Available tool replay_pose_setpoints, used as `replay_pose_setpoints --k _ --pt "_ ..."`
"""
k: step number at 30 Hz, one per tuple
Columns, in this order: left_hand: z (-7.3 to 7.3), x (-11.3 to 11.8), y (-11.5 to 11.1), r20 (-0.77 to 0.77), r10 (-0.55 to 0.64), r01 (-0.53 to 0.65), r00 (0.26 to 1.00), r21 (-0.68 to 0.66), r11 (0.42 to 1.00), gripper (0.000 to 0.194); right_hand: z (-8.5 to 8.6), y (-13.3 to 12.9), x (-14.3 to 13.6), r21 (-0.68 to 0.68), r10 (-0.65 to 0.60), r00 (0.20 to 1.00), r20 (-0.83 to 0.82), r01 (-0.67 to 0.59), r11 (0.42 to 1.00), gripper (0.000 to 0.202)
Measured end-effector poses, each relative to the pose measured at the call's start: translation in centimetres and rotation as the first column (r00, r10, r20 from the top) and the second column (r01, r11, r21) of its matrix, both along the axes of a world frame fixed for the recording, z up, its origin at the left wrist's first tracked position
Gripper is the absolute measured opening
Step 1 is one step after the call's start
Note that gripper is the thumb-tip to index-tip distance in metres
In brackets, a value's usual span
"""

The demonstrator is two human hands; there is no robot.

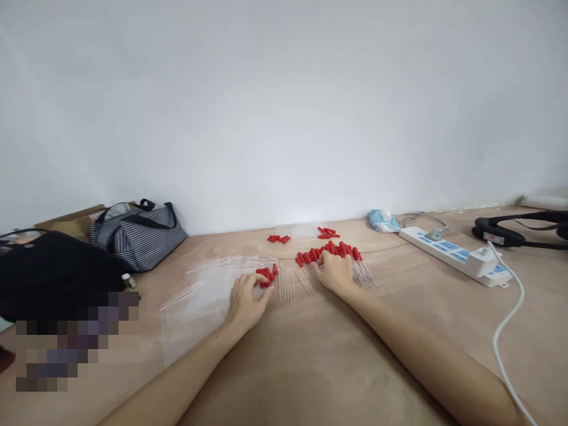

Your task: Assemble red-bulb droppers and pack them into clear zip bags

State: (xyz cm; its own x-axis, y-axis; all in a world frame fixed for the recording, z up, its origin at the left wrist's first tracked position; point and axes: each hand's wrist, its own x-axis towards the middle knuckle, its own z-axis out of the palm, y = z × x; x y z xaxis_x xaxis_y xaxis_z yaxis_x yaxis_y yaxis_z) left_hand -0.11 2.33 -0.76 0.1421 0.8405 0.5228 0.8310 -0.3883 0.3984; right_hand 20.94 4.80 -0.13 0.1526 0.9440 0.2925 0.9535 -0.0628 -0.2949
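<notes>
My left hand (248, 300) is open, its thumb and fingers apart beside a small pile of red rubber bulbs (267, 276). Under and left of it lie clear plastic bags (195, 307). My right hand (333, 272) has its fingers closed at the near side of a row of thin clear tubes with red bulbs (341, 249); what the fingertips hold, if anything, is hidden. Between the hands several bare clear tubes (286, 284) lie side by side.
Near the wall lie more red bulbs (327, 232) and clear tubes (303, 232). A power strip (448, 251) with a white cable (501, 331), a blue crumpled item (383, 220) and black headgear (501, 234) are right. Left are a striped bag (142, 239) and black cloth (62, 272).
</notes>
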Motion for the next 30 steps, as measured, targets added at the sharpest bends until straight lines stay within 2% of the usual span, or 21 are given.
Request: replay_pose_setpoints --k 4,7,13,21,24,28,30 --pt "0.2 -0.4 0.7 0.007 0.072 -0.071 0.997 -0.045 0.996 0.008 0.2 -1.0 -1.2 0.057 0.136 0.991 0.013 -0.136 0.989 0.025" --pt "0.4 -0.3 0.8 -0.102 0.120 -0.122 0.987 -0.009 0.993 0.011 0.4 -1.8 -2.4 0.036 0.219 0.975 0.046 -0.221 0.975 0.026" --pt "0.6 -0.1 0.9 -0.321 0.103 -0.088 0.941 0.060 0.994 0.016 0.6 -2.6 -3.4 -0.099 0.206 0.971 0.119 -0.195 0.976 0.027" --pt "-0.1 -0.2 1.9 -0.260 -0.011 0.017 0.966 0.020 1.000 0.008 0.5 -2.8 -4.1 -0.121 0.243 0.948 0.205 -0.221 0.968 0.022" --pt "-0.2 -0.2 2.0 -0.239 0.003 0.005 0.971 0.034 0.999 0.007 0.1 -3.1 -3.7 -0.063 0.248 0.946 0.207 -0.240 0.969 0.022" --pt "0.2 -0.1 1.5 -0.213 0.007 0.009 0.977 0.074 0.997 0.010 -0.9 -3.8 -2.2 0.113 0.241 0.953 0.182 -0.264 0.958 0.023" --pt "0.5 0.0 0.9 -0.167 -0.028 0.047 0.986 0.112 0.993 0.011 -1.6 -4.1 -1.0 0.196 0.252 0.958 0.138 -0.276 0.941 0.021"
